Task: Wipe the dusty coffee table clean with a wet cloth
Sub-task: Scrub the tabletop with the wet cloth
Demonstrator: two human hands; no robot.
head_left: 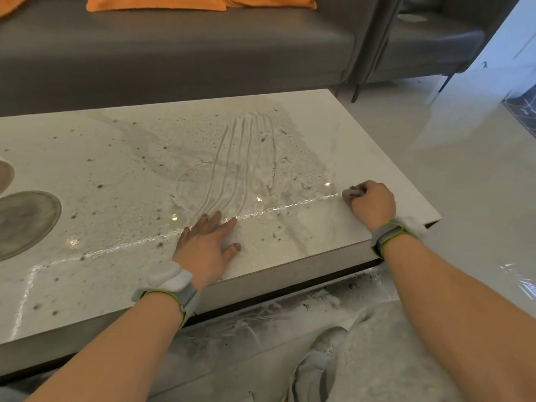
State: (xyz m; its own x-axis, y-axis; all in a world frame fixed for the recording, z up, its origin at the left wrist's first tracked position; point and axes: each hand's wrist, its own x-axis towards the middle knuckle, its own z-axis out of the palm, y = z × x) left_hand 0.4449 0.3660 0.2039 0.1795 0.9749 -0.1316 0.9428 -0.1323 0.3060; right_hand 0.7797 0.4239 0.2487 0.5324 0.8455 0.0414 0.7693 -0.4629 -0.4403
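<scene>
A person crouched at a pale stone coffee table (333, 111) holds a small wadded cloth (352, 192) in the right hand (372, 206), fist closed around it, near the table's right end and close to the near edge. The cloth, grey and bunched, pokes out on the thumb side of the fist and rests on the tabletop; whether it is wet cannot be judged from this view.

The left hand (207, 242) lies flat and spread on the surface, palm down, holding nothing, bracing by the near edge.

The work lies to the left of and beyond the cloth. A broad patch of pale dust (249, 158), scored with finger-like streaks, spreads across the middle of the table, between the two hands and further back towards the grey sofa (174, 53). Dark specks are scattered over most of the top. The table's long axis runs left to right across the view, so the likely stroke is a sweep leftward from the right hand, which is the nearer to the dirty patch's right margin.

The flat left hand sits in the path of such a sweep along the near edge. Two round grey dishes (26, 219) stand at the far left end. Powder has also fallen on the floor (290, 314) below the near edge, beside a shoe (327, 340).
</scene>
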